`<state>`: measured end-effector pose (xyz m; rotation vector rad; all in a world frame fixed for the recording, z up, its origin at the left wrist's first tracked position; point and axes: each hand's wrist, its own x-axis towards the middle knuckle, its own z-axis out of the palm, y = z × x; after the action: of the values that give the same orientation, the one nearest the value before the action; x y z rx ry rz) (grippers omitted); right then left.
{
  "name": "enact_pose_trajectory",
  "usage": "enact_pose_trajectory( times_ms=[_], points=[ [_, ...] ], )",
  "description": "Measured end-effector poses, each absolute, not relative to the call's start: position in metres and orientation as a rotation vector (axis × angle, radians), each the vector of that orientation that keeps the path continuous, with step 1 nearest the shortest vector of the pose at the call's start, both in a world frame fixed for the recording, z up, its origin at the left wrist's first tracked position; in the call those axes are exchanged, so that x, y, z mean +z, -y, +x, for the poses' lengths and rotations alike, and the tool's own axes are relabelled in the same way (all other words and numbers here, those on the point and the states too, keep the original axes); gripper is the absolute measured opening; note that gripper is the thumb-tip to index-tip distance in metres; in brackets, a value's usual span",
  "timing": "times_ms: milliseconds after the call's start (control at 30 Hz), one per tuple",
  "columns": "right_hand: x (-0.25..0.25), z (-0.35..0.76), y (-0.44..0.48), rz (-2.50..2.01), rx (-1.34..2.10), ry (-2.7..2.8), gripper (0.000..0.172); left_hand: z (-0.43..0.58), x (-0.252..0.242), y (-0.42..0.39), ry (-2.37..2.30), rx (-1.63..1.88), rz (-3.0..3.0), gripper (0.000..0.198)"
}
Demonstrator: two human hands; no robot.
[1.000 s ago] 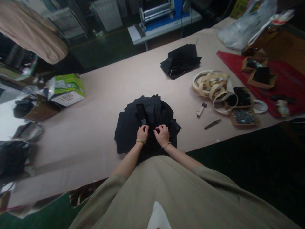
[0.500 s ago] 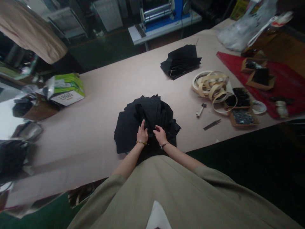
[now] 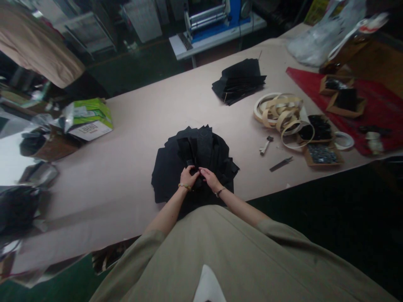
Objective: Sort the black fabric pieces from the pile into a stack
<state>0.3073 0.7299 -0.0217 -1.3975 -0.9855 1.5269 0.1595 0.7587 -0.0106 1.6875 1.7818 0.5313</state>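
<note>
- Black fabric pieces [image 3: 201, 144] lie fanned in a rough circle on the table, their long axes radiating outward, with a narrow folded strip [image 3: 185, 150] standing tilted at the centre, its long axis pointing away from the person.
- Left hand [image 3: 189, 177]: fingers curl narrowly around the strip's lower end, holding it; a beaded bracelet circles the wrist.
- Right hand [image 3: 210, 179]: fingers stretch toward the left hand and rest on the black material; whether they grip, I cannot tell.
- Beyond the fanned pieces lies a second black stack [image 3: 239, 82].
- Right of the fanned pieces are a coil of tan strips [image 3: 278, 115], a small hammer [image 3: 266, 144], a flat metal blade [image 3: 281, 164], and a cardboard tray of dark hardware [image 3: 321, 154] at the edge of a red cloth [image 3: 374, 94].
- Left of them, a green-and-white carton [image 3: 88, 119] sits at the edge of the pale pink table covering [image 3: 126, 176].
- Far beyond them stands a blue roller machine [image 3: 208, 12].
</note>
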Motion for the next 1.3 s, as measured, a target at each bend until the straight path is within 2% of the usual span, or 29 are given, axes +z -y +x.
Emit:
enact_pose_trajectory(
  times_ms=[67,200,300,367,467,533,767,833,933,1000,1067,1167,1233,1300],
  points=[
    [-0.023,0.309,-0.728,-1.443,1.418,1.039,0.033,0.163,-0.012,-0.756,-1.822,0.544,1.682,0.040],
    [-0.028,0.314,-0.729,-1.670,1.012,1.083,0.044,0.168,-0.015,-0.746,-1.871,0.636,1.662,0.063],
    [-0.032,0.318,-0.732,-1.781,0.983,1.074,0.046,0.169,-0.017,-0.741,-1.853,0.654,1.712,0.069],
    [-0.035,0.321,-0.734,-1.803,0.987,1.088,0.037,0.169,-0.016,-0.741,-1.856,0.597,1.731,0.062],
    [-0.038,0.322,-0.735,-1.839,0.946,1.095,0.029,0.170,-0.012,-0.743,-1.865,0.460,1.730,0.038],
    [-0.039,0.322,-0.734,-1.879,0.942,1.085,0.035,0.170,-0.010,-0.746,-1.862,0.426,1.726,0.030],
    [-0.032,0.321,-0.728,-1.924,0.983,1.069,0.045,0.171,-0.006,-0.746,-1.866,0.415,1.718,0.028],
    [-0.031,0.321,-0.726,-1.884,0.986,1.103,0.043,0.172,-0.006,-0.744,-1.872,0.399,1.706,0.037],
    [-0.032,0.321,-0.724,-1.872,0.987,1.191,0.033,0.176,-0.008,-0.739,-1.876,0.426,1.735,0.065],
    [-0.034,0.322,-0.724,-1.882,0.993,1.191,0.032,0.180,-0.008,-0.736,-1.890,0.419,1.777,0.081],
    [-0.036,0.323,-0.724,-1.882,1.019,1.143,0.035,0.186,-0.005,-0.733,-1.906,0.355,1.817,0.085],
    [-0.041,0.321,-0.723,-1.875,1.072,1.080,0.036,0.191,-0.001,-0.733,-1.925,0.232,1.859,0.063],
    [-0.043,0.320,-0.722,-1.874,1.106,1.082,0.030,0.191,0.000,-0.735,-1.921,0.191,1.882,0.040],
    [-0.044,0.319,-0.722,-1.881,1.125,1.095,0.025,0.189,-0.001,-0.736,-1.916,0.198,1.885,0.028]
  ],
)
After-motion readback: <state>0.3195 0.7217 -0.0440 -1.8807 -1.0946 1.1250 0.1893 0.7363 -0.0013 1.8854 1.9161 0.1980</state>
